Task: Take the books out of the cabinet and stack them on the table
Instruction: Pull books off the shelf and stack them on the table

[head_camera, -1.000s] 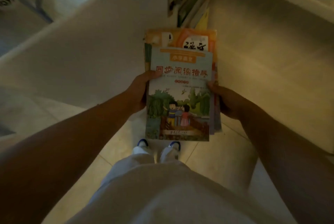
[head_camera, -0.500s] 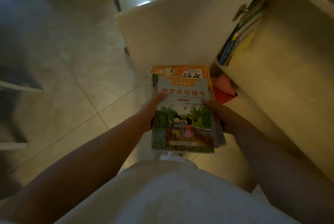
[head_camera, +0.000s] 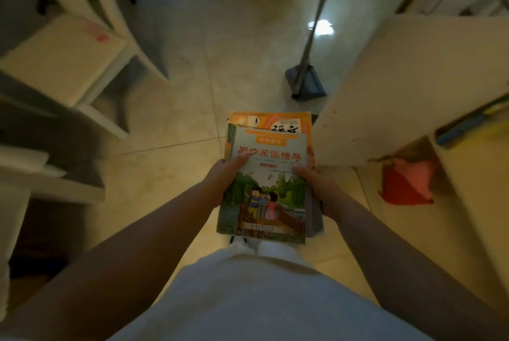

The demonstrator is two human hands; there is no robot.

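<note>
Orange and green covers fill the middle of your view: you are carrying a stack of books (head_camera: 268, 175) flat in front of your waist, above the tiled floor (head_camera: 170, 126). Your left hand (head_camera: 224, 178) grips the stack's left edge, thumb lying across the top cover beside the red title. Your right hand (head_camera: 314, 189) grips the right edge, thumb on the cover and fingers curled underneath. The top book shows two children on a bridge among green trees; an orange book pokes out beyond it at 12 o'clock. At 2 o'clock from the stack stands the open cabinet door (head_camera: 407, 87), and behind it, at 3 o'clock, more books (head_camera: 465, 126) sit on a shelf inside. A red and pink object (head_camera: 405, 186) lies low in the cabinet. At 12 o'clock a dustpan (head_camera: 305, 82) rests on the floor. At 10 o'clock stands a white chair (head_camera: 63, 54).
</note>
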